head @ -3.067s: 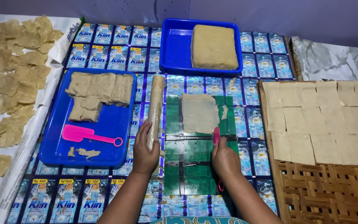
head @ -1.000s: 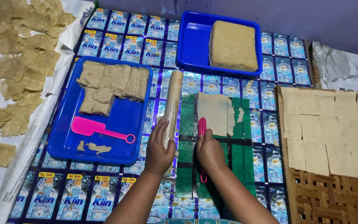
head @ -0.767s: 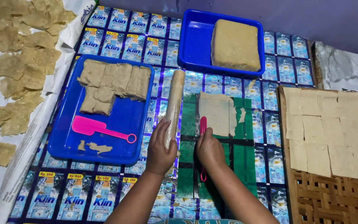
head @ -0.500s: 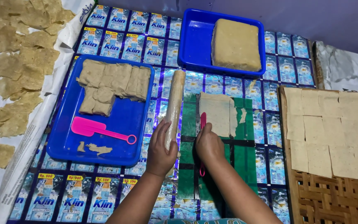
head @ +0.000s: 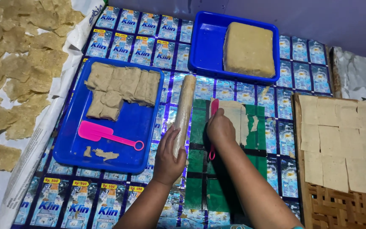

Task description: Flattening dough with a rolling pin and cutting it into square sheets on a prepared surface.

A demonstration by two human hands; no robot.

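Note:
My left hand (head: pixel 168 156) rests on the near end of a pale wooden rolling pin (head: pixel 184 111), which lies lengthwise on the mat. My right hand (head: pixel 220 129) grips a pink scraper (head: pixel 213 110), its blade against the left edge of a thin flat sheet of beige dough (head: pixel 235 115). The sheet lies on a green plastic work sheet (head: pixel 200 169). A narrow strip and a small scrap (head: pixel 254 124) of dough lie cut off at the sheet's right side.
A blue tray (head: pixel 128 127) at left holds dough slabs (head: pixel 119 87), crumbs and a pink spatula (head: pixel 106 135). A second blue tray (head: pixel 208 46) at the back holds a dough block (head: pixel 249 49). Cut squares (head: pixel 344 140) lie on a woven tray at right; irregular dried pieces (head: pixel 18 72) lie far left.
My right hand with the pink scraper has shifted from the sheet's right edge to its left edge. My left hand has stayed on the rolling pin. The camera has moved closer.

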